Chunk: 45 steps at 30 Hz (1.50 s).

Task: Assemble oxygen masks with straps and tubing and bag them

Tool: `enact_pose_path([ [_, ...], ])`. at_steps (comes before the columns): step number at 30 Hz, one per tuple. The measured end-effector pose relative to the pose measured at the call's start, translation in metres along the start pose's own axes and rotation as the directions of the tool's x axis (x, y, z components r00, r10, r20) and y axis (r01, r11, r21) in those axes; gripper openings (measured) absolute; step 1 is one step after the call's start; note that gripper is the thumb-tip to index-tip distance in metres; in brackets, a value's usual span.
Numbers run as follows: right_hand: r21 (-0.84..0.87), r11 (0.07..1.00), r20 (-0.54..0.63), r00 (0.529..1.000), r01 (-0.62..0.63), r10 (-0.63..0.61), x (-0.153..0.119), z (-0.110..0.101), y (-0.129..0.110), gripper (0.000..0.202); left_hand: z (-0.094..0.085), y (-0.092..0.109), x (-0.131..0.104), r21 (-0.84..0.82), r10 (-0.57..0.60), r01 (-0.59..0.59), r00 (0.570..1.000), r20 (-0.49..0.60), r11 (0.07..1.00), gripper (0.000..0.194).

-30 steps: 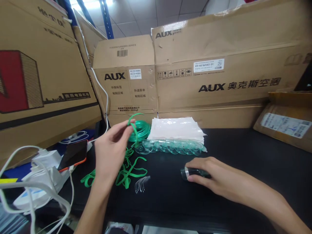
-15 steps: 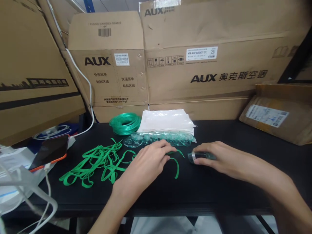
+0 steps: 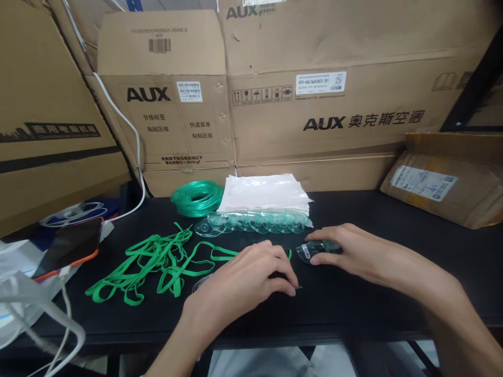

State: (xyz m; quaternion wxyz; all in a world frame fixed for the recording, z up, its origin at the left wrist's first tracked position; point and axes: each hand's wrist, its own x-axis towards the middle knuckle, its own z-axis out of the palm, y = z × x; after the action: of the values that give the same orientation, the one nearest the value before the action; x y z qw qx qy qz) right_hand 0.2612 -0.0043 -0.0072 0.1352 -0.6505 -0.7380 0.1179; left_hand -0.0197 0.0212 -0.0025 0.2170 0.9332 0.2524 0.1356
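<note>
My left hand, low over the middle of the table, has thumb and forefinger pinched on the end of a green elastic strap. To its right, my right hand grips a clear plastic oxygen mask with a metal nose strip; the fingers hide much of the mask. Between the hands and the boxes, several overlapping clear green masks lie in a row. A tangled heap of green elastic straps spreads left of my left hand, and a loop of it runs under that hand.
Behind the masks lie a stack of white plastic bags and a coil of green tubing. Large cardboard boxes wall the back. A smaller carton stands right. A phone and white cables occupy the left.
My left hand has moved down and right to the loose strap end and pinched it. My right hand keeps hold of the mask, which has tilted slightly. The view has shifted a little.
</note>
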Motion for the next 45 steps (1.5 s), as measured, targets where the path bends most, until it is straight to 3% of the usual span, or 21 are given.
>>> enact_pose_path([
  [7,0.03,0.998,-0.215,0.975,0.059,-0.051,-0.01,-0.02,-0.028,0.063,0.0,0.004,0.003,-0.082,-0.14,0.127,0.973,-0.186,0.989,0.012],
  [14,0.191,0.976,-0.186,0.98,0.1,-0.064,-0.018,-0.028,-0.046,0.051,-0.007,0.007,0.007,-0.134,-0.081,0.046,0.96,-0.269,0.99,0.011],
  [33,0.259,0.957,-0.109,0.988,0.131,-0.106,-0.017,-0.025,-0.052,0.035,-0.007,0.007,0.007,-0.101,-0.028,-0.002,0.956,-0.293,0.995,0.009],
  [45,0.311,0.938,-0.129,0.985,0.152,-0.117,-0.012,-0.023,-0.059,0.035,-0.013,0.011,0.006,-0.419,-0.164,0.055,0.96,-0.227,0.906,0.018],
])
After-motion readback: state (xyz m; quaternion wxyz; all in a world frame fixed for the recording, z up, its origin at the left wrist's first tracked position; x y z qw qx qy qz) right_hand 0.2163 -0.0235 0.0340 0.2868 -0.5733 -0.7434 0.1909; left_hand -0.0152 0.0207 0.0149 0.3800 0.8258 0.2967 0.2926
